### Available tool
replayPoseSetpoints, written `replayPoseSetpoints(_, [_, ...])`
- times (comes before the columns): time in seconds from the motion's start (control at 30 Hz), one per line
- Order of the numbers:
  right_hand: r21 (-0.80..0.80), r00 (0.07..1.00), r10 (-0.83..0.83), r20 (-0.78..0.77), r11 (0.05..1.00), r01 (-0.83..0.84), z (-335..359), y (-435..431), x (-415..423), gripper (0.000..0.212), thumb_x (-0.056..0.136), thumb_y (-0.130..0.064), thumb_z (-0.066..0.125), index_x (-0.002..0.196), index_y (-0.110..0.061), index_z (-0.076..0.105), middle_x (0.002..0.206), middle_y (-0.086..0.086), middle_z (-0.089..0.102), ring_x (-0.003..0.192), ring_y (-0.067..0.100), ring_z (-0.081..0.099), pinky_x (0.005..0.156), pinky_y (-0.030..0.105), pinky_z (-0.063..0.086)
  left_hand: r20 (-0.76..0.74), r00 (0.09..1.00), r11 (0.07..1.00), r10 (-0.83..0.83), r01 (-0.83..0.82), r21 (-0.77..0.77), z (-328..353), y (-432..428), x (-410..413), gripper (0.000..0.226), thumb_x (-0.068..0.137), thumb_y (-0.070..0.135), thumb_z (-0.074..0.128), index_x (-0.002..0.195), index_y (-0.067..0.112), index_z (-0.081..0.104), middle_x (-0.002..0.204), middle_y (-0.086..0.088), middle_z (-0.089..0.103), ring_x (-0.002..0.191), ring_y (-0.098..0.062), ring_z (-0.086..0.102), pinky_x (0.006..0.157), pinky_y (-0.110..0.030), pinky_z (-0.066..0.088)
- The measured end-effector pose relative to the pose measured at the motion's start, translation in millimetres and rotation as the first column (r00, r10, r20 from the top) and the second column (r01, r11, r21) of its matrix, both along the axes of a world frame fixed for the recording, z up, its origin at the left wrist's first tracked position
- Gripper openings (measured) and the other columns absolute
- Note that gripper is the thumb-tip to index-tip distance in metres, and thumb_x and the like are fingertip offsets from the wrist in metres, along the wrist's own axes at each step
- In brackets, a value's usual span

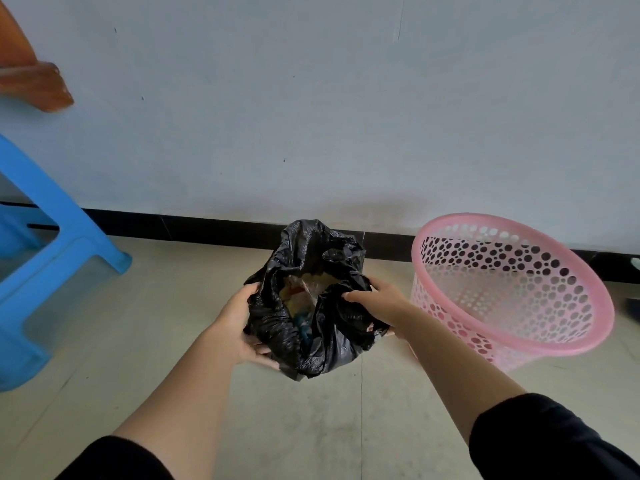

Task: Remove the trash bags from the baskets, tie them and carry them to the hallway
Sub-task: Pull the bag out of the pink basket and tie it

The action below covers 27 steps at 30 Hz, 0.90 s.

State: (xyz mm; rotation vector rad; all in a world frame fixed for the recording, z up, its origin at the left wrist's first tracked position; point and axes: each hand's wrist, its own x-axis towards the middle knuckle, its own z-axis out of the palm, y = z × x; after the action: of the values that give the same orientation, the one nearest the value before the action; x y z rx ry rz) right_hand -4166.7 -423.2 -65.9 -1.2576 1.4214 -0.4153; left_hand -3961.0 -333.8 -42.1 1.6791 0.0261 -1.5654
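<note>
A black trash bag sits out of the basket, held between both hands above the tiled floor. Its mouth gapes open and crumpled rubbish shows inside. My left hand cups the bag's left side from below. My right hand grips the bag's right rim, fingers curled into the plastic. A pink perforated basket stands tilted just right of the bag with no bag in it, and my right forearm crosses in front of its lower left wall.
A blue plastic stool stands at the left. A brown wooden piece juts in at the upper left. A pale wall with a black skirting runs behind. Beige floor tiles spread below my arms.
</note>
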Motion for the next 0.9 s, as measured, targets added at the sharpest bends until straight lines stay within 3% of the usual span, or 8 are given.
replayPoseSetpoints(0.13, [-0.101, 0.994, 0.034, -0.100, 0.994, -0.044, 3.1, 0.0, 1.9, 0.039, 0.085, -0.010, 0.065, 0.124, -0.017, 0.061, 0.097, 0.008, 0.068, 0.085, 0.025, 0.067, 0.079, 0.032, 0.056, -0.046, 0.996, 0.995, -0.080, 0.077, -0.064, 2.3, -3.0, 0.4, 0.040, 0.084, 0.033, 0.067, 0.108, 0.004, 0.052, 0.105, -0.019, 0.060, 0.100, -0.037, 0.058, 0.076, -0.060, 0.049])
replayPoseSetpoints(0.27, [-0.373, 0.909, 0.063, -0.412, 0.898, -0.232, 19.2, -0.4, 3.1, 0.044, 0.082, 0.001, 0.052, 0.122, -0.017, 0.063, 0.106, 0.011, 0.065, 0.088, 0.031, 0.063, 0.071, 0.032, 0.050, 0.227, 0.967, 0.989, 0.120, -0.097, -0.112, -8.9, -13.6, 0.9, 0.040, 0.078, 0.013, 0.071, 0.116, 0.004, 0.063, 0.107, -0.016, 0.068, 0.096, -0.033, 0.063, 0.085, -0.044, 0.052])
replayPoseSetpoints(0.33, [-0.458, 0.801, 0.049, -0.596, 0.799, -0.390, 31.8, 0.3, 4.5, 0.047, 0.084, 0.005, 0.048, 0.126, -0.014, 0.057, 0.118, 0.014, 0.054, 0.095, 0.036, 0.060, 0.071, 0.035, 0.046, 0.447, 0.815, 0.927, 0.369, -0.292, -0.234, -2.5, -17.7, -1.6, 0.037, 0.080, 0.001, 0.064, 0.117, 0.003, 0.064, 0.107, -0.016, 0.067, 0.089, -0.030, 0.060, 0.082, -0.036, 0.050])
replayPoseSetpoints(0.43, [-0.497, 0.686, -0.020, -0.728, 0.705, -0.507, 51.4, -0.3, 3.3, 0.043, 0.086, 0.007, 0.046, 0.126, -0.009, 0.053, 0.120, 0.015, 0.047, 0.097, 0.039, 0.059, 0.071, 0.040, 0.047, 0.560, 0.600, 0.818, 0.571, -0.361, -0.447, 21.4, -21.1, -6.6, 0.033, 0.085, -0.003, 0.055, 0.115, 0.004, 0.067, 0.092, -0.008, 0.064, 0.079, -0.025, 0.057, 0.074, -0.025, 0.044])
replayPoseSetpoints(0.57, [-0.600, 0.745, -0.138, -0.653, 0.694, -0.397, 70.1, -6.6, -4.9, 0.046, 0.083, 0.013, 0.046, 0.126, -0.005, 0.051, 0.125, 0.015, 0.042, 0.091, 0.037, 0.060, 0.077, 0.043, 0.054, 0.491, 0.557, 0.724, 0.670, -0.346, -0.596, 35.1, -30.4, -6.1, 0.020, 0.082, 0.001, 0.056, 0.088, 0.010, 0.073, 0.073, -0.003, 0.061, 0.064, -0.019, 0.053, 0.065, -0.026, 0.041])
replayPoseSetpoints(0.67, [-0.689, 0.823, -0.193, -0.535, 0.664, -0.292, 80.5, -10.9, -12.8, 0.058, 0.079, 0.018, 0.047, 0.132, -0.005, 0.049, 0.130, 0.014, 0.039, 0.093, 0.036, 0.060, 0.077, 0.042, 0.054, 0.443, 0.605, 0.700, 0.662, -0.288, -0.653, 43.9, -35.3, -8.1, 0.026, 0.075, 0.010, 0.061, 0.053, 0.013, 0.048, 0.052, -0.001, 0.040, 0.052, -0.018, 0.032, 0.053, -0.030, 0.026])
replayPoseSetpoints(0.77, [-0.720, 0.850, -0.175, -0.497, 0.629, -0.292, 89.3, -15.1, -21.2, 0.064, 0.078, 0.019, 0.047, 0.136, -0.007, 0.049, 0.133, 0.013, 0.041, 0.100, 0.033, 0.057, 0.073, 0.030, 0.045, 0.447, 0.640, 0.686, 0.625, -0.177, -0.705, 51.6, -36.9, -11.2, 0.032, 0.074, 0.019, 0.065, 0.054, 0.010, 0.041, 0.045, 0.005, 0.035, 0.050, -0.016, 0.027, 0.051, -0.029, 0.022])
replayPoseSetpoints(0.9, [-0.760, 0.846, -0.169, -0.506, 0.552, -0.344, 103.4, -21.5, -31.6, 0.060, 0.076, 0.020, 0.045, 0.129, -0.006, 0.056, 0.128, 0.012, 0.050, 0.107, 0.033, 0.057, 0.078, 0.031, 0.046, 0.498, 0.532, 0.639, 0.685, -0.110, -0.761, 70.1, -42.7, -10.7, 0.038, 0.075, 0.022, 0.067, 0.049, 0.015, 0.041, 0.035, 0.011, 0.037, 0.039, -0.006, 0.027, 0.045, -0.024, 0.024])
